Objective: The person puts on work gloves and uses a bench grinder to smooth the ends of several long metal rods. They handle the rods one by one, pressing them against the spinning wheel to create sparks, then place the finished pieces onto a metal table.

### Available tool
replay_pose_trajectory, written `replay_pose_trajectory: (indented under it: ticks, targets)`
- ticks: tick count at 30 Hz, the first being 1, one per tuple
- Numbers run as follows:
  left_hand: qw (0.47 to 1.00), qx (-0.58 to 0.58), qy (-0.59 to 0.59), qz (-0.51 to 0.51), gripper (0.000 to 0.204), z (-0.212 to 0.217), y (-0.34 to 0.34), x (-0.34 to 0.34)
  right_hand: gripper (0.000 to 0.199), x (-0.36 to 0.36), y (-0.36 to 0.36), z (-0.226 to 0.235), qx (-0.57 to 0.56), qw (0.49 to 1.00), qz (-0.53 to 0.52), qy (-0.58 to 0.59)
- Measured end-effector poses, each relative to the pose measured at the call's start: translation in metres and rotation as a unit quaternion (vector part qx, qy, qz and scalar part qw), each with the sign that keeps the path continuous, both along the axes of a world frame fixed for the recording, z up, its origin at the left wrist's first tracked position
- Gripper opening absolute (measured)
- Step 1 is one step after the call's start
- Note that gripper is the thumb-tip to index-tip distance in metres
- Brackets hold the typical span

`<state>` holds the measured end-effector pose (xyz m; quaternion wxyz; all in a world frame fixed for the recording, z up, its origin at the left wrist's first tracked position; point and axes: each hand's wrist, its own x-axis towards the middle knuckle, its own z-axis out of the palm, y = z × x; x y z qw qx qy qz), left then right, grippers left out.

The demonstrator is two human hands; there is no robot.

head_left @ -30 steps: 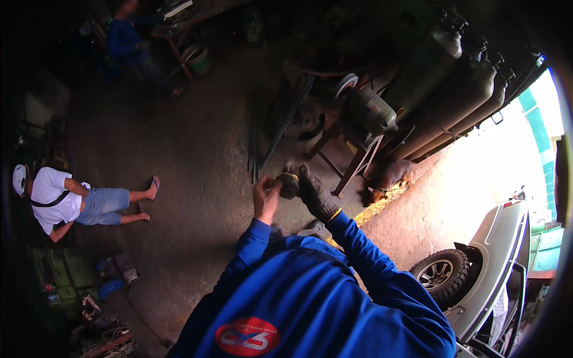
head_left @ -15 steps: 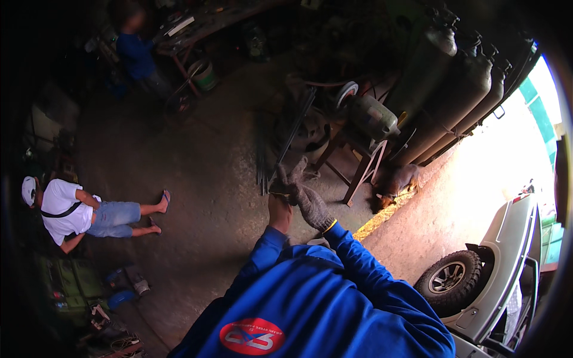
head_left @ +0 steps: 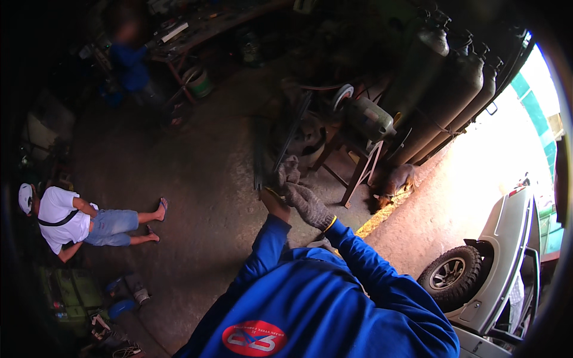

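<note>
My right hand (head_left: 307,204) wears a grey knitted glove with a yellow-edged cuff at the wrist. Its fingers close on a second grey knitted glove (head_left: 288,169), by that glove's yellow-edged opening. My left hand (head_left: 276,206) is bare at the wrist and back, and its fingers go into this second glove's opening. How those fingers lie cannot be seen. Both hands are close together in front of my chest, at the ends of blue sleeves. Just beyond them lean long thin metal bars (head_left: 292,132).
A grinder (head_left: 370,119) stands on a metal stand, with gas cylinders (head_left: 447,95) behind it. A dog (head_left: 394,186) lies by the yellow floor line. At right is a vehicle with a spare wheel (head_left: 449,273). A person in white (head_left: 62,218) is at left, another by the workbench (head_left: 221,24).
My left hand has moved deeper into the second glove, whose fingers looked loose and spread before. The gloved right hand has shifted slightly towards the left hand.
</note>
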<state>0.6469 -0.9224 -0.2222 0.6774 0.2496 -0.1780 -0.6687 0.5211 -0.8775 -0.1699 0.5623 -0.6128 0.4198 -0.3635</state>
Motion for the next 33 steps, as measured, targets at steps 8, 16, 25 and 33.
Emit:
replay_pose_trajectory:
  ticks: [8,16,25,33]
  targets:
    - [0.981,0.02,0.097,-0.165,0.086,0.116,0.024,0.002,0.048,-0.01,-0.013,0.007,-0.098,0.993,0.019,0.067]
    - [0.969,-0.008,0.2,-0.145,0.064,0.068,0.0,0.033,0.052,0.013,-0.005,0.032,0.005,0.999,0.021,0.024]
    - [0.953,-0.087,0.268,-0.111,0.044,0.148,0.014,0.041,0.051,0.018,-0.014,-0.031,-0.033,0.993,0.033,-0.104]
    - [0.842,-0.169,0.47,-0.204,0.044,0.057,-0.077,0.092,0.052,0.059,-0.006,0.046,-0.014,0.989,0.042,-0.143]
